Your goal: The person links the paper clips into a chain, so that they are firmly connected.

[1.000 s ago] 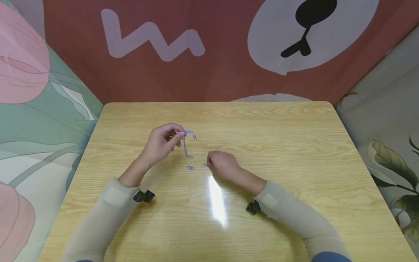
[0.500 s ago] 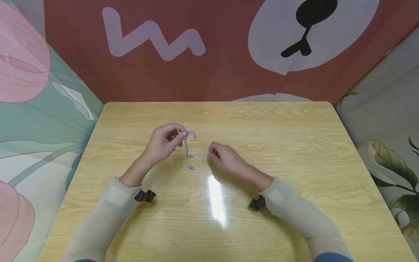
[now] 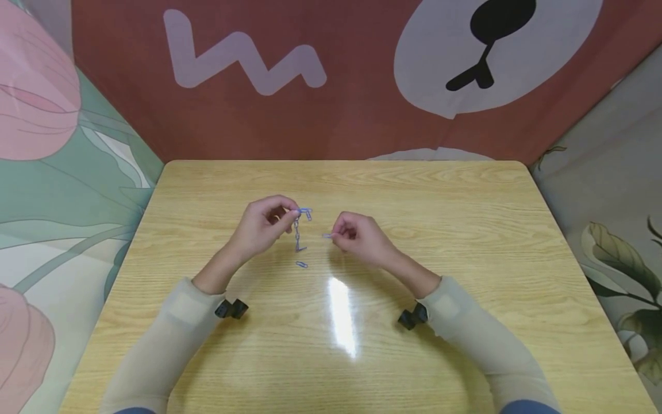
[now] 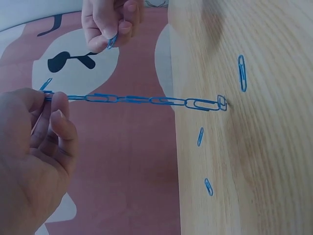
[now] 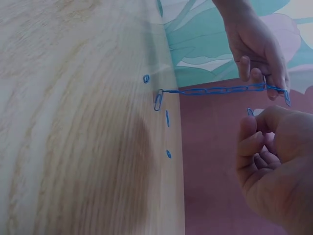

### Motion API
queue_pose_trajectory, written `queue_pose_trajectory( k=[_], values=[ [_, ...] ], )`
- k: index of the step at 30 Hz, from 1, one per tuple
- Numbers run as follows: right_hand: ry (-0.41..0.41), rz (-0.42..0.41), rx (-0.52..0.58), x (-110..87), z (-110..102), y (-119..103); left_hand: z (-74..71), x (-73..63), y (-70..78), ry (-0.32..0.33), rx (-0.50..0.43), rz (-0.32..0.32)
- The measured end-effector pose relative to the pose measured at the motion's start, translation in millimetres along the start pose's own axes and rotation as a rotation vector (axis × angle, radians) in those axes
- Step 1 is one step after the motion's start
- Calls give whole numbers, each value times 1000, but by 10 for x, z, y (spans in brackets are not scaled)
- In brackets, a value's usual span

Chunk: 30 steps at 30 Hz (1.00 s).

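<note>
My left hand [image 3: 262, 225] pinches a chain of blue paper clips [image 4: 167, 102] near its upper end, between thumb and forefinger. The chain hangs down, and its lowest clip touches the wooden table in the left wrist view. One end clip sticks out past the fingertips in the right wrist view. To the right, my right hand [image 3: 363, 237] holds a single blue paper clip [image 3: 327, 236] between thumb and forefinger, its tip pointing left. That clip is apart from the chain. My right fingers cover part of it.
Three loose blue clips lie on the table: a near clip [image 3: 302, 264], plus a middle clip [image 4: 200, 137] and a far clip [image 4: 209, 187] in the left wrist view. The wooden table [image 3: 465, 230] meets a red patterned curtain [image 3: 351, 115] at its back edge.
My right hand has risen off the table with a paper clip and moved away from me and slightly right. My left hand has shifted slightly right with the chain.
</note>
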State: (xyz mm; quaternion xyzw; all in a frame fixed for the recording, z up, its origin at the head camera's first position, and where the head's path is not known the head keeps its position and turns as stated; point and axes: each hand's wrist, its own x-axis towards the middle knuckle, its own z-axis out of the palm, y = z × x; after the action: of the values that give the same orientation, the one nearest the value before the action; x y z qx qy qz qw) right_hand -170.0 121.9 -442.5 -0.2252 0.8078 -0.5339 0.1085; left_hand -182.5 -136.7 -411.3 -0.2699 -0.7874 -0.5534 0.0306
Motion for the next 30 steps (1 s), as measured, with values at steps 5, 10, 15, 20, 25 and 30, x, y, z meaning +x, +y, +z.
queue_pose_trajectory(
  k=[5,10,15,20,25,30],
  values=[
    [24,23,83,1,-56,-40,11,-2,-1,-13,1,13],
    [38,4,173,17,-121,-95,17,-2,4,-42,6,23],
    [35,-54,254,60,-168,-178,38,3,15,-75,7,24],
    [50,-71,287,112,-165,-274,58,18,44,-81,25,31],
    [57,-61,313,154,-145,-378,75,44,59,-82,25,48],
    [42,-50,319,190,-135,-430,89,58,53,-87,17,70]
  ],
)
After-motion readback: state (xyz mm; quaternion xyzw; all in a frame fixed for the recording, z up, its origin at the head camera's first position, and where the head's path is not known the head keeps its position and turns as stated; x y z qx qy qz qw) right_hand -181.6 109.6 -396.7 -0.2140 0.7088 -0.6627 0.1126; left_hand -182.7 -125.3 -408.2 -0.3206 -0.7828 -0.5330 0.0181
